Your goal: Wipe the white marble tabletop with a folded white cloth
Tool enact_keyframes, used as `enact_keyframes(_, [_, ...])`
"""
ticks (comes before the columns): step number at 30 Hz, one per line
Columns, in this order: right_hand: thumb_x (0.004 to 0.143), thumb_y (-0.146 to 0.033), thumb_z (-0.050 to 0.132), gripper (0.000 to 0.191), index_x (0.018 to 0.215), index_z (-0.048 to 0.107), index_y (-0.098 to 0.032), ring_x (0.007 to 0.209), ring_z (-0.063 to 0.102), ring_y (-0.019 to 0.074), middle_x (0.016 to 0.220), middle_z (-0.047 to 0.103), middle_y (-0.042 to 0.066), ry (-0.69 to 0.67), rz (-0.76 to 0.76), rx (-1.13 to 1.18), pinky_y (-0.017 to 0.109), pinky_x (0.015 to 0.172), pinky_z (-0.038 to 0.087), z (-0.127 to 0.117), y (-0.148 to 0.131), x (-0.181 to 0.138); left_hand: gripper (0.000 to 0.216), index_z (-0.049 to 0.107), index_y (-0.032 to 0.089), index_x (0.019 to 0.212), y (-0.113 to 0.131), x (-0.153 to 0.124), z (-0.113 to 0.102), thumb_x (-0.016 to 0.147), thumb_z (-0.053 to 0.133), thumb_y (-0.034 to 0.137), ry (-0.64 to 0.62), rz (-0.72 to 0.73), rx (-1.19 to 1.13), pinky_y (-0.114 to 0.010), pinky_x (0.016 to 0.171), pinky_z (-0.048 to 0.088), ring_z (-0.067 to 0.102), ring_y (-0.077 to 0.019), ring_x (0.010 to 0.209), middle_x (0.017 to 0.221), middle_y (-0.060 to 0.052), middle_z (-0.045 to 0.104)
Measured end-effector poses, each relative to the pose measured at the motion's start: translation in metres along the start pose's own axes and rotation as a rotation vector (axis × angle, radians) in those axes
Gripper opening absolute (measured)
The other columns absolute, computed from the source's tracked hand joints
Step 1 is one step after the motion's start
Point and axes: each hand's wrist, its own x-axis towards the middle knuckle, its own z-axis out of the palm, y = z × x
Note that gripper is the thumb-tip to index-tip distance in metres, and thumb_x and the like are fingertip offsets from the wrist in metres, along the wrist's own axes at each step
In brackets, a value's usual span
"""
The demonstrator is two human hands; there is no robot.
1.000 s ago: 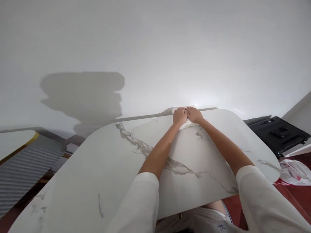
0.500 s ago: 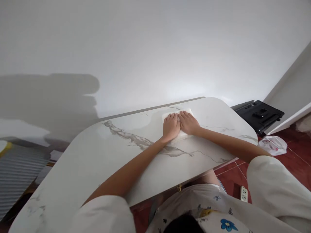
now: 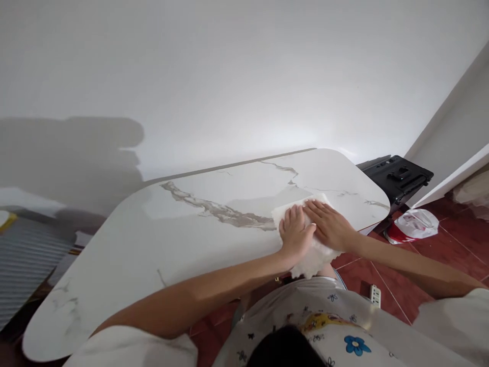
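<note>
White marble table [image 3: 191, 239] under me: my left hand [image 3: 296, 234] and right hand [image 3: 330, 227] press flat, fingers open, side by side on a cloth [image 3: 311, 257] overhanging the near edge. Mid-wipe, I judge; another stroke calls for even pressure.

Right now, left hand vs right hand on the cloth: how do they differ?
The left hand points its fingers toward the wall; the right hand angles its fingers leftward. The left forearm runs along the near edge of the marble table; the right forearm is past it, over the red floor. Both lie flat, palm down, side by side on the white cloth.
</note>
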Motion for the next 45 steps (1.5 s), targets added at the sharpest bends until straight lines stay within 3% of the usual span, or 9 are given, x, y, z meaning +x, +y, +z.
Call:
enact_keyframes(4, [0.094, -0.034, 0.031, 0.052, 0.143, 0.034, -0.016, 0.136, 0.028, 0.0257, 0.146, 0.036, 0.010, -0.015, -0.015, 0.033, 0.048, 0.110, 0.029, -0.006, 0.042, -0.006, 0.062, 0.023, 0.020, 0.144, 0.025, 0.021, 0.018, 0.085, 0.037, 0.034, 0.004, 0.026, -0.025, -0.038, 0.116, 0.011, 0.007, -0.0188, 0.142, 0.154, -0.002, 0.016])
enact_keyframes(10, [0.093, -0.031, 0.031, 0.051, 0.142, 0.037, -0.018, 0.135, 0.030, 0.0267, 0.144, 0.040, 0.008, -0.002, 0.148, -0.055, 0.047, 0.110, 0.030, 0.005, 0.091, 0.042, 0.053, 0.033, 0.018, 0.139, 0.042, 0.083, 0.003, 0.086, 0.030, 0.023, 0.074, 0.174, -0.015, -0.037, 0.115, 0.012, 0.018, -0.0169, 0.140, 0.151, -0.003, 0.028])
enact_keyframes(14, [0.092, -0.027, 0.028, 0.051, 0.138, 0.041, -0.010, 0.133, 0.033, 0.0270, 0.142, 0.042, 0.011, -0.004, 0.173, -0.090, 0.044, 0.109, 0.029, 0.015, 0.109, 0.099, 0.051, 0.040, 0.017, 0.134, 0.028, 0.139, -0.011, 0.084, 0.032, 0.017, 0.214, 0.224, 0.025, -0.037, 0.114, 0.016, 0.024, -0.0176, 0.137, 0.147, -0.004, 0.035])
enact_keyframes(19, [0.092, -0.027, 0.031, 0.049, 0.138, 0.041, -0.010, 0.133, 0.033, 0.0251, 0.142, 0.042, 0.011, -0.030, 0.137, -0.079, 0.041, 0.109, 0.027, 0.031, 0.125, 0.171, 0.046, 0.044, 0.018, 0.129, 0.001, 0.201, -0.034, 0.086, 0.031, 0.018, 0.290, 0.213, 0.090, -0.039, 0.112, 0.020, 0.030, -0.0196, 0.134, 0.142, -0.006, 0.042])
enact_keyframes(23, [0.092, -0.026, 0.033, 0.049, 0.137, 0.041, -0.009, 0.133, 0.033, 0.0242, 0.143, 0.041, 0.011, -0.022, 0.103, -0.050, 0.037, 0.109, 0.025, 0.043, 0.136, 0.217, 0.043, 0.046, 0.018, 0.126, -0.017, 0.237, -0.052, 0.086, 0.031, 0.017, 0.355, 0.213, 0.124, -0.039, 0.110, 0.022, 0.033, -0.0198, 0.131, 0.139, -0.007, 0.045])
enact_keyframes(27, [0.091, -0.025, 0.033, 0.049, 0.138, 0.041, -0.010, 0.134, 0.032, 0.0235, 0.143, 0.041, 0.010, -0.030, 0.078, -0.013, 0.038, 0.109, 0.026, 0.050, 0.151, 0.241, 0.039, 0.047, 0.019, 0.123, -0.021, 0.261, -0.057, 0.088, 0.031, 0.019, 0.382, 0.196, 0.163, -0.040, 0.108, 0.024, 0.036, -0.0211, 0.128, 0.134, -0.008, 0.049])
enact_keyframes(36, [0.092, -0.026, 0.029, 0.050, 0.138, 0.041, -0.012, 0.133, 0.033, 0.0249, 0.144, 0.040, 0.008, -0.030, 0.115, -0.004, 0.042, 0.109, 0.026, 0.043, 0.198, 0.224, 0.037, 0.046, 0.017, 0.123, 0.020, 0.278, -0.036, 0.090, 0.030, 0.022, 0.352, 0.207, 0.209, -0.040, 0.106, 0.025, 0.036, -0.0232, 0.127, 0.133, -0.010, 0.048])
enact_keyframes(40, [0.093, -0.028, 0.026, 0.051, 0.139, 0.039, -0.009, 0.134, 0.032, 0.0265, 0.144, 0.040, 0.011, 0.020, 0.122, -0.038, 0.044, 0.109, 0.028, 0.036, 0.194, 0.194, 0.041, 0.043, 0.015, 0.128, 0.032, 0.256, -0.024, 0.090, 0.029, 0.022, 0.361, 0.279, 0.203, -0.039, 0.108, 0.023, 0.033, -0.0225, 0.129, 0.138, -0.009, 0.044])
enact_keyframes(45, [0.093, -0.028, 0.028, 0.051, 0.139, 0.039, -0.009, 0.134, 0.031, 0.0290, 0.144, 0.039, 0.013, 0.049, 0.145, -0.066, 0.049, 0.107, 0.030, 0.034, 0.165, 0.148, 0.045, 0.042, 0.018, 0.131, 0.030, 0.207, -0.015, 0.088, 0.030, 0.021, 0.305, 0.320, 0.136, -0.037, 0.112, 0.020, 0.030, -0.0196, 0.133, 0.143, -0.005, 0.040])
